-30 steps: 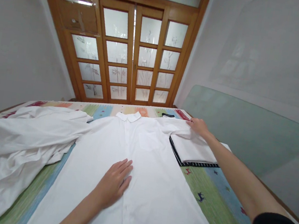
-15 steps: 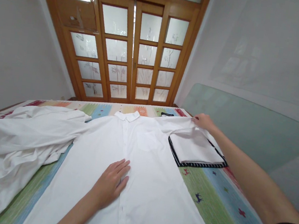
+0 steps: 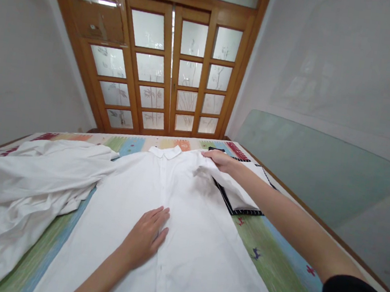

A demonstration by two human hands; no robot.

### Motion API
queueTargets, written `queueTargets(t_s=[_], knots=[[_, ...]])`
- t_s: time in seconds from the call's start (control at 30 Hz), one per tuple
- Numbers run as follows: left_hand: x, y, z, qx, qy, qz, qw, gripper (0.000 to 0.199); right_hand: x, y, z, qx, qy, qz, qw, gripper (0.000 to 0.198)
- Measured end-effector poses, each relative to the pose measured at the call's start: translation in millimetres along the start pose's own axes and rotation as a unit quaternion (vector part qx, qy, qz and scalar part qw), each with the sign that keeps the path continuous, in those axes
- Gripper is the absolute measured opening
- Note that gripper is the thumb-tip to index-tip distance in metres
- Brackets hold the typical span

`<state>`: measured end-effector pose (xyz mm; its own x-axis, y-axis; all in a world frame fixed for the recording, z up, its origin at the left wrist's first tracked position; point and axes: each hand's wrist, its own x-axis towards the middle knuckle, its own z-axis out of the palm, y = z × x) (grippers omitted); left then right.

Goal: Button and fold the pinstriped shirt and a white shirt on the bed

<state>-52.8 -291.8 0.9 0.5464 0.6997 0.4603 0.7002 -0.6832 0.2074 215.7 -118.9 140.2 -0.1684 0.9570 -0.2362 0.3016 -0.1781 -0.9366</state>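
Observation:
A white button-up shirt (image 3: 139,191) lies spread out in front of me, its collar (image 3: 165,152) toward the far side. My left hand (image 3: 148,235) rests flat on the shirt's middle, beside the button strip, fingers stretched out. Near the shirt's far right shoulder, my right hand (image 3: 216,158) grips the sleeve of that side and holds it folded inward and slightly raised. The sleeve's loose end droops below that hand. Partly behind my right forearm is a folded white cloth with black striped edging (image 3: 240,211).
Another white garment (image 3: 34,183) lies crumpled at the left. Everything sits on a patterned, multicoloured cover (image 3: 258,239). A small black item (image 3: 216,149) is at the far edge. Beyond stand wooden doors with glass panes (image 3: 171,67); a pale green panel (image 3: 313,165) lines the right wall.
My right hand has moved left, carrying the sleeve from over the folded cloth in toward the shirt's shoulder. My left hand has stayed in place.

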Motion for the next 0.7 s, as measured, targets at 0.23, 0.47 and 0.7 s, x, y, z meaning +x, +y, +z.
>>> queueTargets(t_s=[0.23,0.47,0.7], knots=[[-2,0,1,-0.014,0.001,-0.013,1.0,0.044,-39,25,39,-0.337,0.041,-0.238,0.91,0.023],[0,1,0,-0.004,-0.012,-0.001,1.0,0.033,-112,72,14,-0.665,-0.038,-0.209,0.716,0.03],[1,0,1,0.0,0.005,0.006,1.0,0.03,-138,128,-24,-0.701,0.063,-0.2,0.681,0.038]])
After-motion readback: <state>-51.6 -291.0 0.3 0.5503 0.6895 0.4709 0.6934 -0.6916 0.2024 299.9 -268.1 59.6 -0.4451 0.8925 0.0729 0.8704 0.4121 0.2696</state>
